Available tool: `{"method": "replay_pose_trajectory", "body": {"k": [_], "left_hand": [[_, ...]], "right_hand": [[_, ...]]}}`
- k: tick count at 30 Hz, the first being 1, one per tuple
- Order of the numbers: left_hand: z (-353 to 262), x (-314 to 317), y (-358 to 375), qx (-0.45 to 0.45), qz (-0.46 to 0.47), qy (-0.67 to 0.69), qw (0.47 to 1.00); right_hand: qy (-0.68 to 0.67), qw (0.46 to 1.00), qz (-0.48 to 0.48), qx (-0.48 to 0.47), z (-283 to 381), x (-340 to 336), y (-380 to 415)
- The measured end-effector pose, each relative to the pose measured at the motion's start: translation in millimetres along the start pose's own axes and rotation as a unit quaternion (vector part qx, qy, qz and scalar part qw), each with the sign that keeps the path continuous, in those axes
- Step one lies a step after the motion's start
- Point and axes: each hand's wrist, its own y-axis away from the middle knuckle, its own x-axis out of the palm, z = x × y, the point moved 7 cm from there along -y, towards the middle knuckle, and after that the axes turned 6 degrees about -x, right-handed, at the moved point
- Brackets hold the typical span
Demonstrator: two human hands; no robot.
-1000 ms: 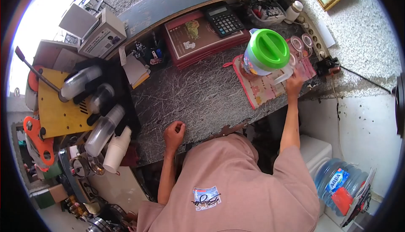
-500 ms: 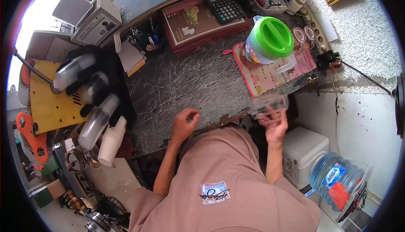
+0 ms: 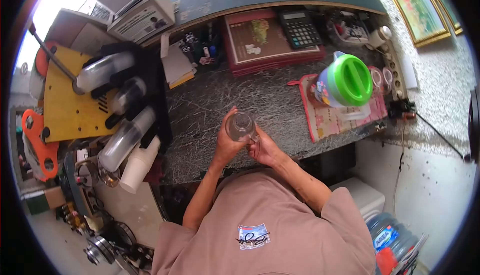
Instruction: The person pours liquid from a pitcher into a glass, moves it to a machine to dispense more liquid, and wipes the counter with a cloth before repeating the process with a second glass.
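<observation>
A clear glass mug (image 3: 241, 125) is held between both hands above the dark, scratched tabletop (image 3: 200, 100). My left hand (image 3: 227, 144) wraps round the mug's left side. On the other side, my right hand (image 3: 265, 150) has its fingers closed at the handle. To the right, a pitcher with a green lid (image 3: 353, 80) stands on a pink patterned cloth (image 3: 320, 120). Clear glasses (image 3: 382, 78) rest at the cloth's far right corner.
Plastic cup stacks (image 3: 127, 137) fill a black holder by a yellow panel (image 3: 70, 102) at left. A calculator (image 3: 300, 29) lies on a dark red box (image 3: 272, 62) at the back. A water bottle (image 3: 392, 237) stands lower right.
My right hand has brought the mug from the desk's right front edge to the middle. My left hand has moved onto it. The view has shifted, so the desk items appear further right.
</observation>
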Motion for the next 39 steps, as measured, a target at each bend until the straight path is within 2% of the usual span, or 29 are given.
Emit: {"method": "replay_pose_trajectory", "body": {"k": [3,5,9,15,17,23,26,29,30,31,32,33,35,36,38,39], "left_hand": [[-7,-10,-11,0.009,0.027,-0.082,0.996],[-4,-15,-16,-0.009,0.037,-0.036,0.999],[5,-23,-34,-0.039,0.052,-0.032,0.997],[13,-33,-50,-0.021,0.117,-0.054,0.991],[7,-37,-52,0.014,0.132,-0.037,0.990],[12,-45,-53,-0.008,0.186,-0.039,0.982],[14,-51,-52,-0.028,0.196,-0.044,0.979],[16,-56,-48,-0.020,0.156,-0.048,0.986],[16,-52,-43,-0.019,0.158,-0.041,0.986],[15,-58,-37,-0.016,0.095,-0.076,0.993],[15,-65,-28,-0.013,0.030,-0.111,0.993],[17,-62,-19,-0.014,0.030,-0.106,0.994],[27,-75,4,-0.072,-0.097,-0.182,0.976],[35,-76,14,-0.074,-0.099,-0.176,0.977],[58,-68,29,-0.109,-0.036,-0.107,0.988],[54,-60,34,-0.110,-0.040,-0.100,0.988]], "right_hand": [[0.021,0.999,0.026,0.023,-5,11,-7],[0.037,0.999,0.033,0.023,-2,26,-5],[0.064,0.996,0.032,0.045,-1,37,-4],[0.059,0.992,0.065,0.092,-15,38,-10],[0.054,0.990,0.078,0.100,-17,44,-13],[0.132,0.983,0.060,0.110,-32,39,-14],[0.199,0.976,0.039,0.081,-31,36,-19],[0.288,0.956,0.024,0.054,-16,35,-11],[0.335,0.942,0.005,0.016,-3,34,-4],[0.382,0.924,-0.012,-0.020,6,31,2],[0.396,0.910,-0.055,-0.107,23,24,12],[0.407,0.888,-0.096,-0.194,40,15,27],[0.366,0.826,-0.186,-0.386,77,-21,63],[0.338,0.791,-0.273,-0.431,95,-35,96],[0.342,0.676,-0.385,-0.526,128,-62,157],[0.344,0.612,-0.428,-0.570,142,-80,183]]}}
